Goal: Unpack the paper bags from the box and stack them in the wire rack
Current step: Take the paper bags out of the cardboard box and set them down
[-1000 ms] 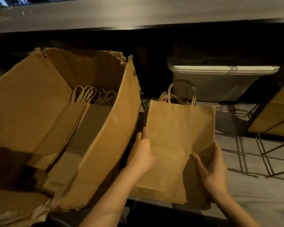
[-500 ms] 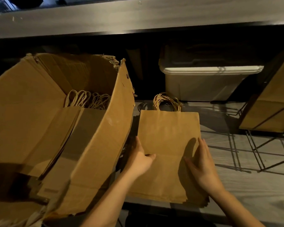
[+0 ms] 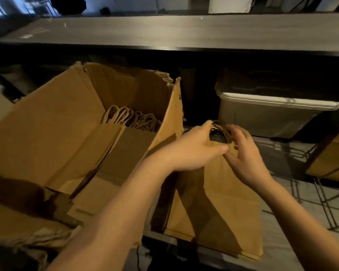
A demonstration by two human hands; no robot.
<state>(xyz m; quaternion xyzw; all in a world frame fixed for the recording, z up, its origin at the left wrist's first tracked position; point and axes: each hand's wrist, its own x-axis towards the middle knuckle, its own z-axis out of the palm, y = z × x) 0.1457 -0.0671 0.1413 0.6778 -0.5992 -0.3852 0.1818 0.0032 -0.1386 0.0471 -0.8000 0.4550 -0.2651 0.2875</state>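
A stack of flat brown paper bags (image 3: 231,202) lies on the grey shelf beside the box, its twisted handles (image 3: 220,132) pointing away from me. My left hand (image 3: 194,150) reaches across the top edge of the stack, fingers straight against the handles and thumb on the paper. My right hand (image 3: 245,155) is at the same spot, its fingers curled over the handles. The torn cardboard box (image 3: 63,137) stands open on the left, with more bags (image 3: 114,151) leaning inside and their handles (image 3: 129,118) showing. The image is blurred around the hands.
Black wires of the rack (image 3: 321,194) cross the shelf (image 3: 294,249) to the right, and more brown bags (image 3: 333,161) stand at the right edge. A grey plastic tub (image 3: 268,116) sits behind the stack. A dark counter (image 3: 184,32) overhangs everything.
Both hands moved from the lower half of the bag stack up to its handles. The stack now lies flat on the shelf, and my view has tilted upward.
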